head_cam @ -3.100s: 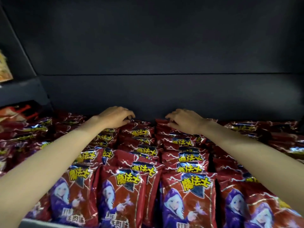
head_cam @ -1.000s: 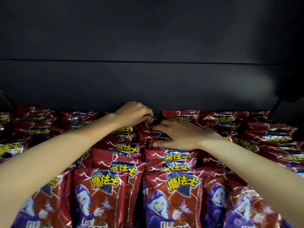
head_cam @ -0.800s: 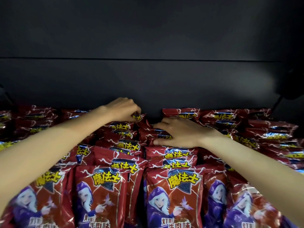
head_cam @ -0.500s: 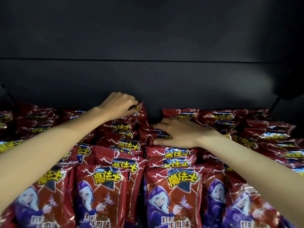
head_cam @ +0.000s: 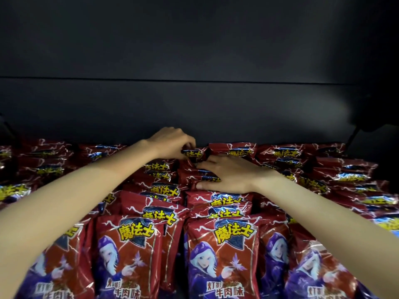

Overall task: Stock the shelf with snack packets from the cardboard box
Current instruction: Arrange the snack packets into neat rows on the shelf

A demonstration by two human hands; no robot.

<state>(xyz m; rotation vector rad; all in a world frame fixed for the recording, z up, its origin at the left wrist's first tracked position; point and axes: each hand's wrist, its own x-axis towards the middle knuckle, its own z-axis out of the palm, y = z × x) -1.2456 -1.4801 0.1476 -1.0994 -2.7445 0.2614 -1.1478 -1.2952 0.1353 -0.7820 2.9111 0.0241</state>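
Red snack packets with yellow lettering and a purple-hooded figure fill the shelf in rows; one front packet stands upright near me. At the back of the middle row, my left hand pinches the top edge of the rearmost packet. My right hand lies flat, fingers spread, pressing on the tops of the packets in the neighbouring row. The cardboard box is out of view.
The dark back panel of the shelf rises directly behind the packets. More packet rows run off to the right and left. A dark bracket sits at the back right.
My left hand has shifted right along the back row with the rearmost packet's top in its fingers, closer to my right hand. My right hand stays pressed on its row.
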